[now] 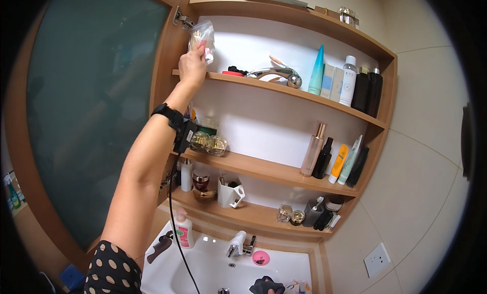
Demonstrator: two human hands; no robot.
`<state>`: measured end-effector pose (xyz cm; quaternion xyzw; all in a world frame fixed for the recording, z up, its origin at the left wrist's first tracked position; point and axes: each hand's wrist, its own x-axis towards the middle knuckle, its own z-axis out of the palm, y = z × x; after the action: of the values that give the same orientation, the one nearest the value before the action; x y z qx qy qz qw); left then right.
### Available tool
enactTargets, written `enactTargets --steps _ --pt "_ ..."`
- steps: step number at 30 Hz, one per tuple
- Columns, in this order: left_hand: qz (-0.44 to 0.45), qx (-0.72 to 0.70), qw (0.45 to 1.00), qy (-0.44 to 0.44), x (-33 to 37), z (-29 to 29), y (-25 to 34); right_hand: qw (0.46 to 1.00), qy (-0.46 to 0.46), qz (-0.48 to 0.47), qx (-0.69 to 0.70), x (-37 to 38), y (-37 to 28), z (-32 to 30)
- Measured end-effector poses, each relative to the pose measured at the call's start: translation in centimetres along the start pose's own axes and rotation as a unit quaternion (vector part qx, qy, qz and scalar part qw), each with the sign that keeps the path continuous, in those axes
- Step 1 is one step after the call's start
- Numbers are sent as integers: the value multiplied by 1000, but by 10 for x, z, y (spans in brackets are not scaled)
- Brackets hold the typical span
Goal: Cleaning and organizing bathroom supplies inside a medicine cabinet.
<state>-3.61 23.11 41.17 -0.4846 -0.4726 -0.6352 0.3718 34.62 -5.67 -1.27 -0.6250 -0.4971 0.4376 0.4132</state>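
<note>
My left hand (194,65) is raised to the left end of the top shelf (276,86). Its fingers are closed on a small clear plastic bag (208,32) with thin pale sticks and something pink showing through. To the right on that shelf lie a red round item (233,73) and a silver roller massager (293,79). Low in the picture, over the basin's right part, only the fingertips of my right hand (272,291) show, closed against a dark grey cloth (265,284).
The frosted cabinet door (96,106) is swung open at left. Bottles and tubes line the shelves' right ends; gold-lidded jars (216,145) and a white mug (230,193) stand lower. Below are a soap pump bottle (183,232), faucet (236,243) and sink (203,266). A black cable (174,218) hangs from my wrist.
</note>
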Motion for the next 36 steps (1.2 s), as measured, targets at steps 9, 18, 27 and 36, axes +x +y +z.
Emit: enactTargets --steps 9,18,27,36 --pt "-89 -315 939 108 -15 -42 8 996 -18 -29 79 3 18 2" --pt "-120 -508 850 64 -141 -132 62 998 -12 22 59 -2 25 -14" --pt "76 -368 907 -193 -358 -202 112 822 -106 -308 467 39 -76 -19" --pt "202 -326 867 -319 -414 -230 172 738 -240 -296 557 31 -12 20"
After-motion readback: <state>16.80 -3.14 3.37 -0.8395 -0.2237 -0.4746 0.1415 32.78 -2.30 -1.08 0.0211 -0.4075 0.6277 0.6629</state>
